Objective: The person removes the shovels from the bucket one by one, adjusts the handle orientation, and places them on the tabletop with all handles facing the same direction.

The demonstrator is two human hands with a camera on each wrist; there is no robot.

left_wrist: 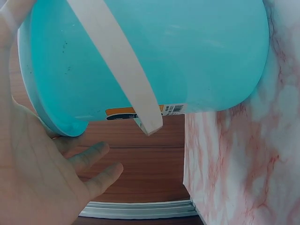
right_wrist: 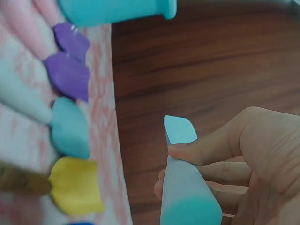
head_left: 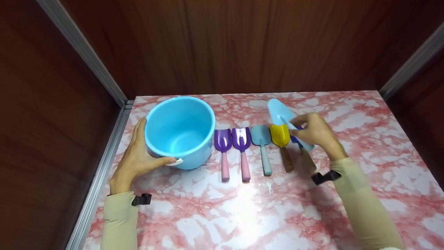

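Note:
A light blue bucket stands at the left of the table with its mouth up. My left hand rests against its left side, thumb stretched along the front rim by the white handle and fingers spread behind. My right hand pinches the handle of a light blue garden trowel, held above the row with its blade pointing away. In the right wrist view, thumb and fingers close on the trowel's pale handle. Below this hand lies a dark blue scoop with a tan handle, partly hidden.
Right of the bucket lie two purple scoops with pink handles, a teal scoop and a yellow scoop with a brown handle. They sit side by side on the marbled table. Wooden panels enclose the back and sides.

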